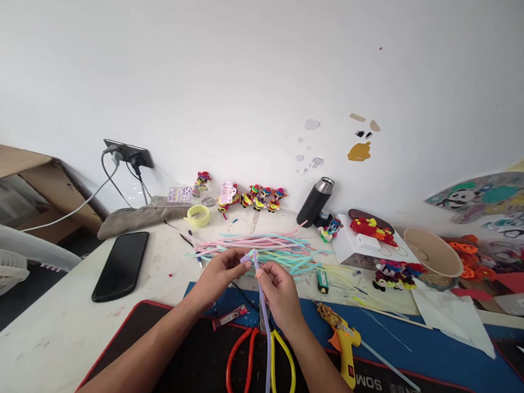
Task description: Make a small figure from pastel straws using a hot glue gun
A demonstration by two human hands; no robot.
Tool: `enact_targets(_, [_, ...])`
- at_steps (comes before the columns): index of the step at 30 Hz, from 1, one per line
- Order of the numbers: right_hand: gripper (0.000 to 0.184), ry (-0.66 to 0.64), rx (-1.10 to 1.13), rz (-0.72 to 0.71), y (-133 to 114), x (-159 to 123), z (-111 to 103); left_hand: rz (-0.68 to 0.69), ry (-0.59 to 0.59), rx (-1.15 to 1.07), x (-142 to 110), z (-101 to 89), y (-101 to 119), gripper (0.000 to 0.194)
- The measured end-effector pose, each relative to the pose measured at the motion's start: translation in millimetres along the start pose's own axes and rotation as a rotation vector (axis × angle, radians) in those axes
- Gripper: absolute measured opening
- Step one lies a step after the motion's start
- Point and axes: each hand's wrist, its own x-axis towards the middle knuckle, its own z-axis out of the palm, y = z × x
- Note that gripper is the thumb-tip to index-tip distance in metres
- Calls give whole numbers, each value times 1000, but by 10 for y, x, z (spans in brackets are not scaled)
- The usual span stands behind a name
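Over the front of the desk, my left hand (226, 271) pinches a small bundle of twisted pipe cleaner (252, 256) in pale purple and light green. Just to its right, the fingers of my right hand (277, 287) are closed on a long lavender pipe cleaner (266, 328) that joins the bundle and hangs down toward me. Beneath it lie scissors (282, 366) with one red and one yellow handle loop; their blades are mostly hidden. Behind my hands a heap of pink, mint and yellow pipe cleaners (286, 243) spreads across the desk.
A yellow hot glue gun (346, 348) rests on the mat (153, 353) at right. A black phone (121, 265) lies at left, near yellow tape (198, 216). Behind stand a black flask (315, 203) and several small figures (264, 198). A white box (350, 245) and a bowl (432, 248) are at right.
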Motion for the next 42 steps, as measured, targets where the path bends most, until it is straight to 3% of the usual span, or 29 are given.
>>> enact_targets(10, [24, -9, -152, -43, -2, -80, -176, -64, 36, -51, -56, 66, -27, 48])
enact_targets(15, [19, -76, -203, -40, 24, -96, -160, -110, 29, -140, -49, 72, -59, 44])
enact_targets(22, [20, -68, -249, -48, 75, -82, -176, -102, 33, -189, -79, 94, 4, 51])
enact_targets(42, [19, -42, -359, -70, 70, -99, -141, -160, 54, -360, -125, 146, 64, 44])
